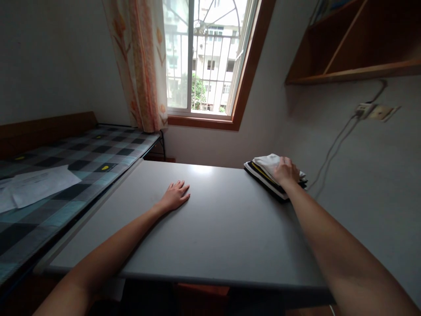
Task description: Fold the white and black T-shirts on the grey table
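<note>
A stack of folded cloths (268, 175), white on top with black, yellow and white layers below, lies at the far right corner of the grey table (210, 237). My right hand (287, 170) rests on top of this stack, its fingers bent over the white cloth; whether they pinch any fabric is hard to see. Flat on the table, left of the middle, lies my left hand (176, 195) with its fingers spread and nothing in it.
Along the left side is a bed with a checkered cover (121, 151) and white papers (46, 186). A curtain (144, 66) hangs beside the window. On the right wall are a wooden shelf (355, 72) and a socket with cables (363, 110).
</note>
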Tool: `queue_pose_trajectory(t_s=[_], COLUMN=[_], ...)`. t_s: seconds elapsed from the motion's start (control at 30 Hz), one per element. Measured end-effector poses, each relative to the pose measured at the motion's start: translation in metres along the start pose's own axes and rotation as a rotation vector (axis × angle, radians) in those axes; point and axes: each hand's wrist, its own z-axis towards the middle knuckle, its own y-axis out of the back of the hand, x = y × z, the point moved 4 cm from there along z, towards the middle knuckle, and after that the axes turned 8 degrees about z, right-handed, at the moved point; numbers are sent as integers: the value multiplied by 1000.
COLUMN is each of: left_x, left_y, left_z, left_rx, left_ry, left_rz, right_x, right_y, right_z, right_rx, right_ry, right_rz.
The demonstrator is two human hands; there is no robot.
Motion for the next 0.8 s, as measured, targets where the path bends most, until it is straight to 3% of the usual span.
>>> queue_pose_trajectory(t_s=[0.07,0.13,0.27,0.37,0.47,0.57,0.6,0.67,0.73,0.8], left_x=[0,0,0,0,0,-1,-1,0,1,1], left_y=[-1,-1,-1,1,3,3,2,2,4,11], left_z=[0,0,0,0,1,0,-1,-1,2,8], left_rx=[-7,-11,-20,-35,-53,-67,-73,-85,-83,-44], left_ry=[3,3,4,10,15,26,30,34,45,62], left_rz=[-4,-5,-11,-9,-5,-3,-3,-15,-61,-192], right_x=[-21,-31,-27,-14,-2,4,9,29,59,90], right_y=[-6,-12,-12,2,33,69,76,83,86,91], right_z=[0,-6,-13,-7,9,23,26,33,31,23], right_rx=[46,61,80,59,-146,-484,-501,-360,-132,-6], right_ry=[-117,-121,-116,-129,-153,-275,-268,-163,-5,112], right_rz=[-20,-32,-20,76,296,607,716,971,1236,1410])
